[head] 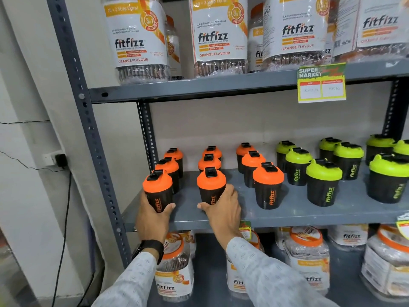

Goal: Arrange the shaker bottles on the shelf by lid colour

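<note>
Left hand (152, 214) wraps front-left orange bottle (157, 191), right hand (222, 206) wraps next bottle (211, 187); both upright, lids up, on shelf (287, 214). Green-lid bottles (323, 181) stand upright to the right.

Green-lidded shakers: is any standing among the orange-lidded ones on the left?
No: the green-lidded shakers stand together to the right of the orange-lidded shakers.

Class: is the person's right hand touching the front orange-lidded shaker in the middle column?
Touching. The head view shows the right hand wrapped round the black body of that shaker, thumb and fingers pressed on either side.
</note>
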The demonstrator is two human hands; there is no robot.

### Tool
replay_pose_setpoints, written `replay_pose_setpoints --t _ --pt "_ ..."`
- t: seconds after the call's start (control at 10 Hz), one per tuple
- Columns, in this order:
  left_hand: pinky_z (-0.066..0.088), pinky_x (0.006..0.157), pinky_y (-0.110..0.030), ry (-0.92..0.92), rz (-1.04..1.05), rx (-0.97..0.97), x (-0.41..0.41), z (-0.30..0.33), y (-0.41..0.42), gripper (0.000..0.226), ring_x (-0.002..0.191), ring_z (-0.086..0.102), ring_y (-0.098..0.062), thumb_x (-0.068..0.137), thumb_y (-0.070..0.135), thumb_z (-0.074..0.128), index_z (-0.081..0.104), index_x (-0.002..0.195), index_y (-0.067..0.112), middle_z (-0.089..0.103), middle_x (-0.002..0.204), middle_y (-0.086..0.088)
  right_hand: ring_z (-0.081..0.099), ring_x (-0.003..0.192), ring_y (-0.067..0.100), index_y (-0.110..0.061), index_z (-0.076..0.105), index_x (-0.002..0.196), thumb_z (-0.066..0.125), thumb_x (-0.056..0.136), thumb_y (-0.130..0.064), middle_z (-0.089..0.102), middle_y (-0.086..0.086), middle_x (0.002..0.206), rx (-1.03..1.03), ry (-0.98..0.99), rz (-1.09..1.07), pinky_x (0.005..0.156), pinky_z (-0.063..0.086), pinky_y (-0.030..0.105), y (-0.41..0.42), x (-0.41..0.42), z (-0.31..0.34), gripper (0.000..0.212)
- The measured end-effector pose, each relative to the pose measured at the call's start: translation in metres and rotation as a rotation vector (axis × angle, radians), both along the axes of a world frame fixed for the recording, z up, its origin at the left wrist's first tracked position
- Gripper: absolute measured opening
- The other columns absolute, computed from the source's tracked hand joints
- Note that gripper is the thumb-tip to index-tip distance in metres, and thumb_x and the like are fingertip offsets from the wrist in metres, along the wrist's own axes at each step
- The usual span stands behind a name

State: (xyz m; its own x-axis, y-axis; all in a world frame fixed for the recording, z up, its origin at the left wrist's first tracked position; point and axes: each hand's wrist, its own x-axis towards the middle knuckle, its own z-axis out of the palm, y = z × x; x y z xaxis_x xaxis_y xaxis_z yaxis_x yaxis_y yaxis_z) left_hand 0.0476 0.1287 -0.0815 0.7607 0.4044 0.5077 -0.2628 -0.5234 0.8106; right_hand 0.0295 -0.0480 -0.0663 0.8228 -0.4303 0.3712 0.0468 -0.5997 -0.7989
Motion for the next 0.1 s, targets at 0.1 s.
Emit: replay_pose_setpoints --t 0.1 --pt "0.048 0.103 -0.059 -0.002 -0.002 -0.01 0.0004 -0.0024 -0.0003 0.096 0.129 0.056 -0.038 0.074 0.037 0.088 0.03 0.15 0.03 0.055 0.146 -0.008 0.053 0.137 0.034 -0.017 0.03 0.153 0.094 0.068 -0.05 0.049 0.012 0.147 -0.014 -0.018 0.008 0.106 0.051 0.043 0.0021 -0.003 0.0024 0.111"
